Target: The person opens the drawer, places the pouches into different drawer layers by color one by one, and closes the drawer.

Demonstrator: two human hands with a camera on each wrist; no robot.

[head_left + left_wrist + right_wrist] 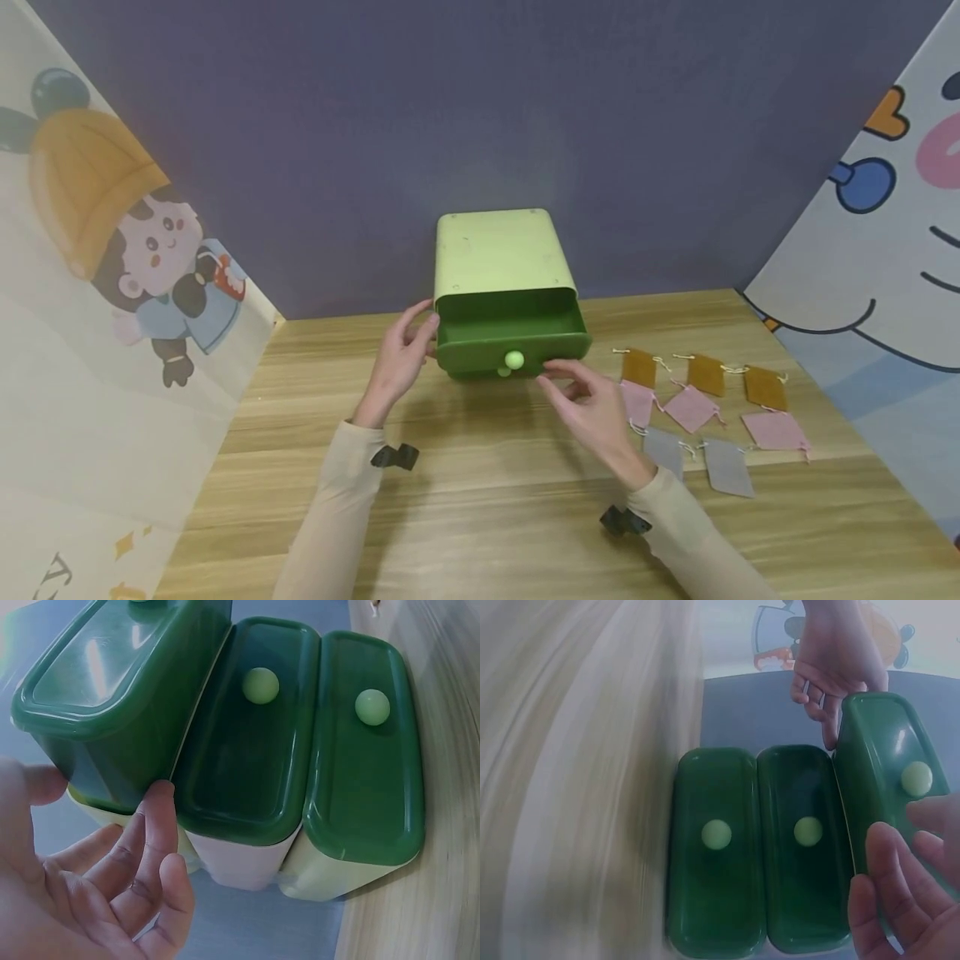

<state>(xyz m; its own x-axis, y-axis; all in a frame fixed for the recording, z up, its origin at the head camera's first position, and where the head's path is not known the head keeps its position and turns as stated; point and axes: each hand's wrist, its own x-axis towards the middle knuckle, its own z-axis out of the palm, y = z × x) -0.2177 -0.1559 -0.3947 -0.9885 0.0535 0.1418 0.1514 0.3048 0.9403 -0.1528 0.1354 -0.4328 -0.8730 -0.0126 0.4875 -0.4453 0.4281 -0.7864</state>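
Observation:
A small pale green chest of drawers (498,250) has its dark green top drawer (468,357) pulled out, the inside visible from above. My left hand (397,358) is at the drawer's left side, fingers extended. In the left wrist view its fingertips (159,796) lie against or very near the drawer's side. My right hand (592,408) is by the right end of the drawer front, thumb and fingers apart; whether they touch it I cannot tell. Two lower drawers, the middle drawer (802,892) and the bottom drawer (716,892), are closed, each with a round pale knob.
To the right on the wooden table (480,517) lie several small drawstring pouches: mustard ones (706,375), pink ones (692,408) and grey ones (727,467). Behind the chest rises a dark blue wall (337,167), with cartoon-printed panels at both sides.

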